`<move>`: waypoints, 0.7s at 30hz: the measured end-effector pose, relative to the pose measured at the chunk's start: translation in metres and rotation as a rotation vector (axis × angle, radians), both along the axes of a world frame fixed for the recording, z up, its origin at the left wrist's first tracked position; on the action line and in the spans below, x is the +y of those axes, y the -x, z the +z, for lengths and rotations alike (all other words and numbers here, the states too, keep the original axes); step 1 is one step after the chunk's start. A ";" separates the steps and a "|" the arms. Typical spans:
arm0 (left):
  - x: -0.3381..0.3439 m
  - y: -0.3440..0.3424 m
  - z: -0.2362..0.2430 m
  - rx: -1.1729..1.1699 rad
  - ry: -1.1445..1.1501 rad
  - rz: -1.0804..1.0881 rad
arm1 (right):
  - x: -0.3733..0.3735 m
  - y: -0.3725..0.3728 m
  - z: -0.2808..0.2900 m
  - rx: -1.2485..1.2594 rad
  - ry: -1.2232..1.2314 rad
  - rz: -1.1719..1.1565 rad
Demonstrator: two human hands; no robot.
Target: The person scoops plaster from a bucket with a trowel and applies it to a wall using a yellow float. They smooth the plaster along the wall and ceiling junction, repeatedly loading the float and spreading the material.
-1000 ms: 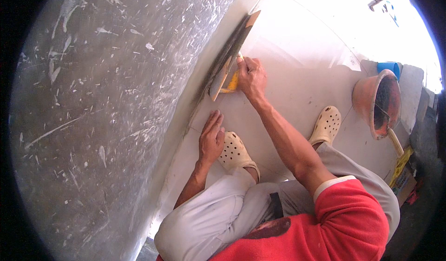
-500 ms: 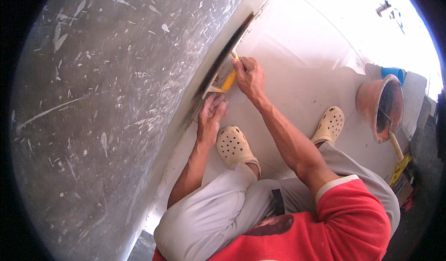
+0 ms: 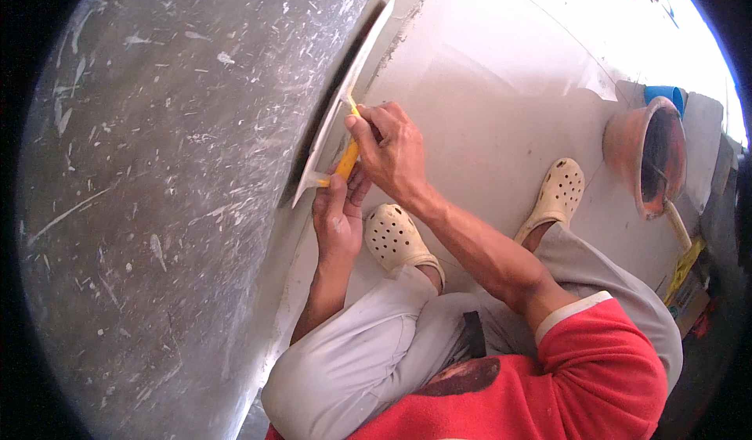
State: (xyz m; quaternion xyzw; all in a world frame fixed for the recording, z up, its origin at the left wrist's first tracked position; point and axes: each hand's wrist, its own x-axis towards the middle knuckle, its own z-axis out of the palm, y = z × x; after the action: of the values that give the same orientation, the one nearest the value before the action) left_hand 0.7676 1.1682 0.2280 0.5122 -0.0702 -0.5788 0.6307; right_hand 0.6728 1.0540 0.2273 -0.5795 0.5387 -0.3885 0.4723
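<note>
Grey, white-flecked wall [image 3: 172, 166], with our long, pale-bladed, yellow-handled trowel [image 3: 339, 103] along it

The trowel's handle lies at nine o'clock from our right hand [image 3: 389, 149], its fingers closed around the upper part, and at twelve from our left hand [image 3: 338, 225], which touches the near end, grip hidden. Half a second ago the blade sat farther right; it has shifted toward nine o'clock. From the wall's foot, pale floor [image 3: 486, 138] stretches toward three o'clock, where a round terracotta-coloured bucket [image 3: 623, 146] stands.

No txt or nos. legible in view.
</note>
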 end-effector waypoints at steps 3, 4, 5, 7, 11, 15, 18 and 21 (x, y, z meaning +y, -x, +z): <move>0.006 0.004 0.022 -0.162 0.107 -0.070 | 0.008 0.008 0.022 -0.084 0.029 0.020; 0.006 0.006 0.025 -0.162 0.142 -0.075 | 0.011 0.012 0.025 -0.157 0.054 0.031; 0.006 0.009 0.027 -0.160 0.175 -0.069 | 0.013 0.015 0.025 -0.235 0.085 0.050; 0.003 0.012 0.023 -0.180 0.154 -0.081 | 0.011 0.022 0.014 -0.217 0.053 0.025; -0.024 0.015 -0.014 -0.163 -0.023 -0.147 | -0.015 0.033 -0.040 -0.112 -0.040 -0.027; -0.052 0.023 -0.052 -0.070 -0.097 -0.232 | -0.048 0.048 -0.083 0.083 0.042 0.012; -0.063 0.027 -0.068 -0.043 -0.139 -0.284 | -0.070 0.054 -0.094 0.177 0.058 0.062; -0.065 0.028 -0.076 -0.033 -0.171 -0.316 | -0.087 0.055 -0.096 0.265 0.060 0.085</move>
State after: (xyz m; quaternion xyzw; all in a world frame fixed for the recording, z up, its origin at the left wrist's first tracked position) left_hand 0.7392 1.1028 0.1524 0.5560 -0.1108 -0.6660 0.4847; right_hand 0.6177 0.9670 0.1317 -0.6617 0.5595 -0.3043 0.3956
